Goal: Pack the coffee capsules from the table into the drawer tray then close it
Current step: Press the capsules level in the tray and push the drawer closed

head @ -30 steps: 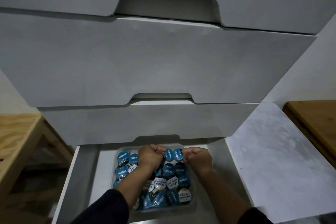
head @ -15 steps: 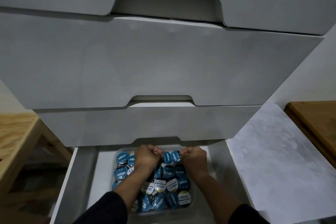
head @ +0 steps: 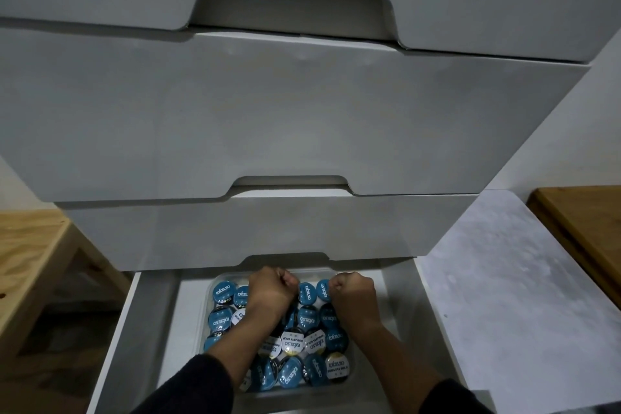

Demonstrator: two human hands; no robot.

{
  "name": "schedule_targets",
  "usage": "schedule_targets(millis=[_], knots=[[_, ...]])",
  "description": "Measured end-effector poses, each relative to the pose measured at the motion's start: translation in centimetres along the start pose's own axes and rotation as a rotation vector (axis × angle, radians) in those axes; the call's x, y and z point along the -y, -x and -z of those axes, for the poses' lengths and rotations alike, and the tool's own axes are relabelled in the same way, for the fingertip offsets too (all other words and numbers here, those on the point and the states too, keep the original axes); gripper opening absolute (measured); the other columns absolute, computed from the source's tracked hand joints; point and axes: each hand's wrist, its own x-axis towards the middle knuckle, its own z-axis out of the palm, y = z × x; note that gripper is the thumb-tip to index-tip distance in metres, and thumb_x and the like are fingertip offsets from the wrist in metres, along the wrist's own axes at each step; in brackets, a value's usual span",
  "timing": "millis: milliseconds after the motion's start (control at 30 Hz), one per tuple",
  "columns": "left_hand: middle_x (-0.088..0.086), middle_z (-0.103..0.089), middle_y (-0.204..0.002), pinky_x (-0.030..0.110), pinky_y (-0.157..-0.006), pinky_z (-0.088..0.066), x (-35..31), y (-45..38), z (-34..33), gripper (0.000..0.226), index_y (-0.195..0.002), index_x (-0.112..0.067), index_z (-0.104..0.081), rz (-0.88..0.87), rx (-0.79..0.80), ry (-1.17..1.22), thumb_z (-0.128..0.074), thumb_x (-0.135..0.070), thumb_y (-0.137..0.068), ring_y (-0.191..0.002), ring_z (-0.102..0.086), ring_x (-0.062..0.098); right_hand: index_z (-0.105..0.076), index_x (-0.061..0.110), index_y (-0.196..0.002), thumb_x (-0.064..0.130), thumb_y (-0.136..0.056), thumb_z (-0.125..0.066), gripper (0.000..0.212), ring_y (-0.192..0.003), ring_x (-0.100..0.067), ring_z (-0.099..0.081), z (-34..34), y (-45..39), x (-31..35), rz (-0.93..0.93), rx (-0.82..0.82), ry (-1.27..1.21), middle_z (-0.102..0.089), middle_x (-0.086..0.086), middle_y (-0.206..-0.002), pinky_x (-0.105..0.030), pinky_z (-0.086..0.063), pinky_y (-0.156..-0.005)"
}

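Note:
The bottom drawer [head: 158, 319] of a white chest stands pulled out. Inside it sits a clear plastic tray [head: 209, 296] packed with several coffee capsules [head: 307, 317], mostly with blue lids and a few with white and gold ones. Both my hands hover over the tray's far end, knuckles up. My left hand [head: 271, 294] is a closed fist above the left-centre capsules. My right hand [head: 353, 296] is a closed fist just right of it. I see nothing in either fist, and the fingers' undersides are hidden.
Closed white drawer fronts [head: 302, 111] tower above the open drawer, the lowest overhanging its back. A light wooden table [head: 27, 252] is at the left. A pale marbled surface [head: 504, 286] and a brown wooden board [head: 584, 225] lie at the right.
Both fists have stayed closed over the tray's far end, shifting only slightly. The view has tilted a little.

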Motion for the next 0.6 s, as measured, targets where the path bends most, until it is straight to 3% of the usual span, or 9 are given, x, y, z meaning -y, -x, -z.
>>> schedule_targets(millis=[100,200,333,500,600], knots=[[-0.004,-0.068,-0.077,0.019,-0.078,-0.049,0.0,0.5,0.3,0.014,-0.074,-0.015,-0.068,-0.051,0.002,-0.018,-0.063,-0.007,-0.084,-0.072,-0.063,0.006,-0.048,0.025,-0.056,0.017,-0.089,-0.046,0.033,-0.072,-0.02,-0.051,0.1,0.5,0.4,0.053,0.016,0.081,-0.055,-0.004,-0.073,-0.026,-0.041,-0.065],[-0.002,-0.068,-0.08,0.021,-0.078,-0.05,-0.1,1.4,0.9,0.011,-0.08,-0.013,-0.069,-0.129,-0.032,-0.071,-0.061,-0.012,-0.087,-0.072,-0.062,0.007,-0.066,0.01,-0.088,0.021,-0.089,-0.047,0.023,-0.084,-0.024,-0.06,0.4,1.3,1.0,0.113,-0.016,0.19,-0.065,-0.012,-0.094,-0.027,-0.044,-0.07],[0.007,-0.071,-0.094,0.023,-0.079,-0.052,0.0,3.2,1.9,0.018,-0.09,-0.011,-0.071,-0.22,-0.043,-0.218,-0.053,-0.014,-0.09,-0.08,-0.064,0.015,-0.055,0.01,-0.121,0.028,-0.093,-0.046,0.034,-0.107,-0.023,-0.056,0.9,3.3,1.8,0.152,0.008,0.363,-0.054,-0.01,-0.123,-0.03,-0.046,-0.087],[0.01,-0.067,-0.105,0.034,-0.084,-0.052,0.6,6.5,2.9,0.026,-0.107,-0.014,-0.065,-0.354,-0.044,-0.522,-0.045,-0.025,-0.093,-0.092,-0.062,0.023,-0.048,0.006,-0.126,0.029,-0.095,-0.039,0.04,-0.118,-0.024,-0.047,1.1,7.0,2.5,0.251,-0.043,0.485,-0.051,-0.012,-0.129,-0.027,-0.036,-0.099],[0.011,-0.063,-0.11,0.034,-0.084,-0.05,1.5,8.6,3.1,0.028,-0.112,-0.013,-0.061,-0.416,-0.096,-0.576,-0.044,-0.026,-0.093,-0.097,-0.06,0.025,-0.043,0.004,-0.131,0.032,-0.096,-0.035,0.045,-0.124,-0.024,-0.041,1.2,9.4,3.0,0.269,-0.094,0.51,-0.047,-0.013,-0.133,-0.03,-0.031,-0.105]])
